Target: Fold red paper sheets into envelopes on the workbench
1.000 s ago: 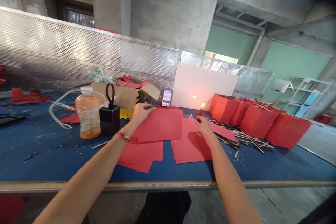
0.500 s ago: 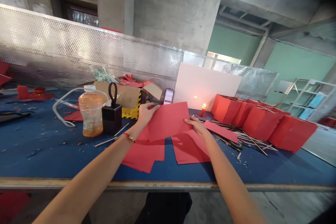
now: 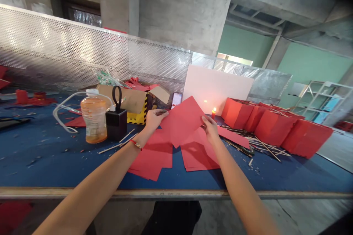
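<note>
Red paper sheet point(image 3: 183, 121) is lifted off the blue bench point(image 3: 41, 154), left hand point(image 3: 154, 118) and right hand point(image 3: 210, 129) fingers pinching opposite edges, more sheets point(image 3: 154, 158) beneath.

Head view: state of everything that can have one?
red sheet, lifted, tilted, held by both hands
left hand, grip shut on its left edge
right hand, grip shut on its right edge
candle, lit
box, flaps open
bottle, upright, capped
phone, screen lit

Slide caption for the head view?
Left hand and right hand hold a red sheet above the blue table, near a lit candle.
</note>
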### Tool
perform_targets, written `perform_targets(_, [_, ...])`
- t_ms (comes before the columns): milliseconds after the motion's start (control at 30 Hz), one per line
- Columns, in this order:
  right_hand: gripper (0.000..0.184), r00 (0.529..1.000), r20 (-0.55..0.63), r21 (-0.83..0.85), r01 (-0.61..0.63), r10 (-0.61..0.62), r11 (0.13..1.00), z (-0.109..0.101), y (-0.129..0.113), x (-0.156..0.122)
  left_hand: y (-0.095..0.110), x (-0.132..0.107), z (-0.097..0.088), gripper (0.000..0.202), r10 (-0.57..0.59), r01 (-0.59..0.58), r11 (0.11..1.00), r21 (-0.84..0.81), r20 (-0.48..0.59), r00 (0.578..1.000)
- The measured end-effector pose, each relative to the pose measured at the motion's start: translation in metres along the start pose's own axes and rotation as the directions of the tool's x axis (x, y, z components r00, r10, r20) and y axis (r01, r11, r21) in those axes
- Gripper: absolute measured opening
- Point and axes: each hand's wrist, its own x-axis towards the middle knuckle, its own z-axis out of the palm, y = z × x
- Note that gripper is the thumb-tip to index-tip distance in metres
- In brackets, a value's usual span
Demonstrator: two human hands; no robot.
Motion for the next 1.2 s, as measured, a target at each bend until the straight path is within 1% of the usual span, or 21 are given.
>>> perform_targets(67, [0.031, 0.991, 0.108, 0.054, -0.078, 0.072, 0.995, 0.001, -0.001, -0.001, -0.002, -0.002, 0.003, 0.030, -0.041, 0.037, 0.997, -0.075, -0.055, 0.998])
perform_targets(133, [0.029, 0.962, 0.234, 0.019, -0.145, 0.137, 0.989, 0.005, 0.000, -0.003, -0.005, -0.003, 0.006, 0.028, -0.060, 0.052, 0.995, -0.091, -0.087, 0.994])
perform_targets(200, [0.031, 0.937, 0.305, -0.040, -0.164, 0.169, 0.986, 0.009, 0.002, -0.006, -0.008, -0.005, 0.009, 0.023, -0.046, 0.046, 0.999, -0.012, -0.066, 0.997])
perform_targets(233, [0.032, 0.934, 0.316, -0.059, -0.158, 0.169, 0.986, 0.011, 0.003, -0.007, -0.008, -0.006, 0.010, 0.022, -0.020, 0.023, 0.998, 0.066, -0.039, 0.999])
perform_targets(300, [0.034, 0.945, 0.296, -0.078, -0.125, 0.142, 0.989, 0.013, 0.004, -0.008, -0.008, -0.011, 0.012, 0.028, 0.093, -0.096, 0.957, 0.273, 0.027, 0.995])
perform_targets(333, [0.034, 0.957, 0.266, -0.085, -0.095, 0.114, 0.992, 0.013, 0.004, -0.007, -0.006, -0.015, 0.014, 0.035, 0.176, -0.191, 0.906, 0.377, 0.074, 0.982])
perform_targets(367, [0.034, 0.971, 0.225, -0.094, -0.058, 0.078, 0.994, 0.013, 0.004, -0.007, -0.003, -0.020, 0.016, 0.042, 0.262, -0.293, 0.837, 0.462, 0.132, 0.956])
perform_targets(433, [0.032, 0.992, 0.125, -0.115, 0.019, -0.005, 0.993, 0.012, 0.004, -0.005, 0.005, -0.032, 0.022, 0.054, 0.403, -0.473, 0.682, 0.558, 0.253, 0.880])
perform_targets(467, [0.031, 0.996, 0.081, -0.121, 0.056, -0.046, 0.991, 0.012, 0.004, -0.005, 0.009, -0.038, 0.025, 0.060, 0.442, -0.524, 0.630, 0.574, 0.291, 0.849])
perform_targets(533, [0.031, 0.994, 0.008, -0.129, 0.112, -0.112, 0.985, 0.013, 0.003, -0.004, 0.017, -0.048, 0.031, 0.075, 0.477, -0.547, 0.581, 0.603, 0.292, 0.829])
perform_targets(600, [0.033, 0.986, -0.046, -0.121, 0.152, -0.159, 0.981, 0.015, 0.003, -0.005, 0.022, -0.053, 0.035, 0.086, 0.486, -0.538, 0.576, 0.615, 0.271, 0.831])
perform_targets(633, [0.034, 0.981, -0.067, -0.120, 0.171, -0.180, 0.978, 0.016, 0.004, -0.006, 0.023, -0.055, 0.037, 0.089, 0.481, -0.545, 0.582, 0.603, 0.285, 0.829])
perform_targets(700, [0.035, 0.974, -0.076, -0.148, 0.202, -0.214, 0.968, 0.018, 0.005, -0.008, 0.023, -0.056, 0.038, 0.092, 0.450, -0.588, 0.610, 0.532, 0.378, 0.809])
perform_targets(767, [0.038, 0.974, -0.029, -0.210, 0.213, -0.224, 0.954, 0.019, 0.007, -0.010, 0.021, -0.057, 0.039, 0.094, 0.416, -0.646, 0.642, 0.414, 0.519, 0.747])
perform_targets(833, [0.043, 0.978, 0.064, -0.239, 0.207, -0.197, 0.949, 0.019, 0.010, -0.013, 0.019, -0.060, 0.041, 0.097, 0.392, -0.675, 0.666, 0.317, 0.621, 0.678])
perform_targets(867, [0.045, 0.977, 0.115, -0.231, 0.200, -0.177, 0.952, 0.019, 0.012, -0.014, 0.019, -0.062, 0.042, 0.099, 0.381, -0.677, 0.675, 0.292, 0.648, 0.659])
perform_targets(900, [0.047, 0.975, 0.159, -0.215, 0.190, -0.158, 0.958, 0.020, 0.013, -0.015, 0.019, -0.064, 0.043, 0.101, 0.367, -0.673, 0.685, 0.280, 0.665, 0.651])
perform_targets(967, [0.049, 0.965, 0.227, -0.188, 0.173, -0.129, 0.967, 0.021, 0.015, -0.017, 0.019, -0.067, 0.044, 0.102, 0.339, -0.641, 0.717, 0.272, 0.668, 0.663])
perform_targets(1033, [0.048, 0.956, 0.272, -0.176, 0.163, -0.111, 0.971, 0.022, 0.015, -0.019, 0.019, -0.068, 0.045, 0.099, 0.325, -0.590, 0.762, 0.266, 0.631, 0.704])
perform_targets(1100, [0.044, 0.950, 0.299, -0.170, 0.150, -0.094, 0.974, 0.022, 0.013, -0.018, 0.019, -0.066, 0.045, 0.093, 0.337, -0.522, 0.819, 0.238, 0.537, 0.774])
perform_targets(1200, [0.037, 0.960, 0.276, -0.142, 0.084, -0.043, 0.986, 0.020, 0.009, -0.014, 0.017, -0.058, 0.044, 0.086, 0.329, -0.386, 0.913, 0.133, 0.320, 0.888])
